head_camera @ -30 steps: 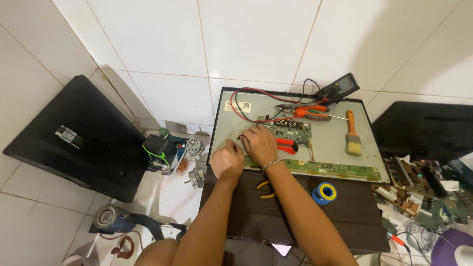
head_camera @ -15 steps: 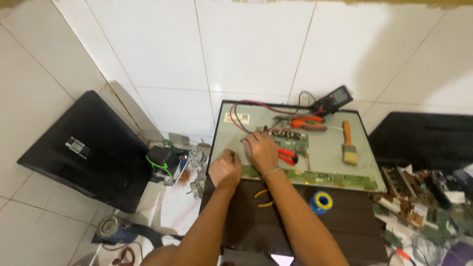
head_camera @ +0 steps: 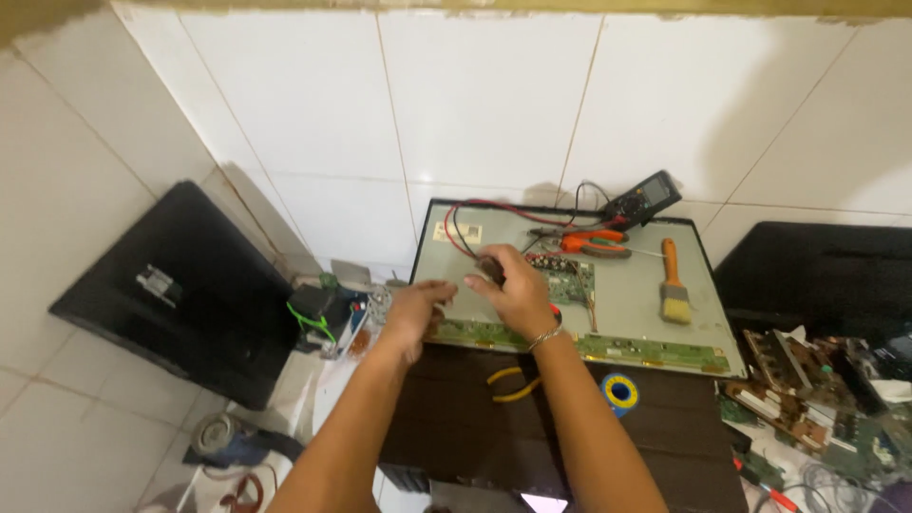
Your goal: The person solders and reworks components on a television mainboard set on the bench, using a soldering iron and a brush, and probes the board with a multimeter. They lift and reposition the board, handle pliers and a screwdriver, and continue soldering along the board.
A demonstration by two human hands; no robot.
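- The panel (head_camera: 655,328), a grey flat-screen back with its cover off, lies face down on the tiled floor (head_camera: 114,418), its far edge against the white wall
- Both hands work at the near-left part of it, close together
- The right hand (head_camera: 508,290) is closed round a small dark thing (head_camera: 490,268), perhaps a tool handle or a probe; too blurred to tell which
- The left hand (head_camera: 418,309) is curled at the left end of the green strip board (head_camera: 646,350); I cannot tell whether it grips anything or only steadies the edge
- The main board (head_camera: 562,274) sits just right of the right hand, with red and black leads (head_camera: 465,228) looping over to the multimeter (head_camera: 644,198) at the far edge
- Orange pliers (head_camera: 591,245) and a brush (head_camera: 673,294) lie on the panel, apart from the hands; yellow cutters (head_camera: 513,382) and a tape roll (head_camera: 619,391) lie on the dark sheet nearer the person
- Judging from this, the step is close work on the lower-left corner of the panel, near the strip board
- The next move seems to call for a steady right hand and a light touch, with the left hand bracing, since the parts there are small and the leads lie close by
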